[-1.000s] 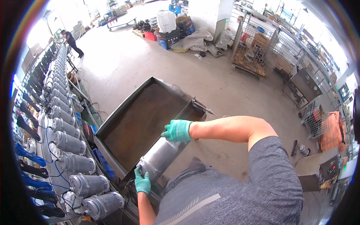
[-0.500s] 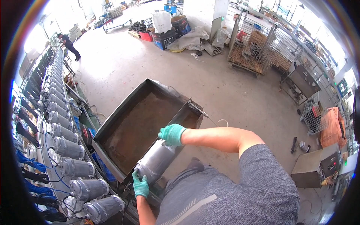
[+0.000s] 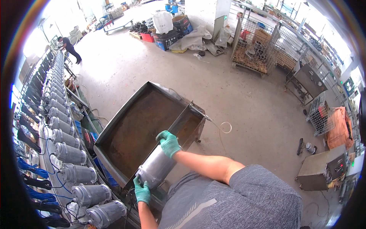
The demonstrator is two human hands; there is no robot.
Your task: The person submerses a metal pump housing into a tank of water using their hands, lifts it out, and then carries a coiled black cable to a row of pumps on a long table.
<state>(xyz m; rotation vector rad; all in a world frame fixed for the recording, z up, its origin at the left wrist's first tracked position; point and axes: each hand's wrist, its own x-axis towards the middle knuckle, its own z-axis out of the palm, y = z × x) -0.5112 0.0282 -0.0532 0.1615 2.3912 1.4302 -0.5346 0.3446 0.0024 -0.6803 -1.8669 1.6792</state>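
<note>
Along the near right side of the brown-floored tray [image 3: 108, 164], as the head view shows, a grey metal cylinder [image 3: 157, 166] lies between two gloved hands, its length running from near left to far right. The right hand [image 3: 169, 144] lies over its far end, fingers slightly bent, which probably steadies that end; their undersides are hidden, so I cannot tell how tightly they close. The left hand [image 3: 143, 191] is at the near end, thumb and fingers partly spread against the rim; whether it grips or merely braces, I cannot tell. Hands at opposite ends likely keep the cylinder from swinging or rolling; what bears it underneath is hidden. Just beside it, a divider [image 3: 180, 118] crosses the tray, with a thin hose [image 3: 220, 131] beyond its far end. To the left, similar cylinders [image 3: 91, 194] lie side by side on a long bench [image 3: 50, 176], blue cables [image 3: 32, 168] bundled at its left, perhaps to avoid tangling.
</note>
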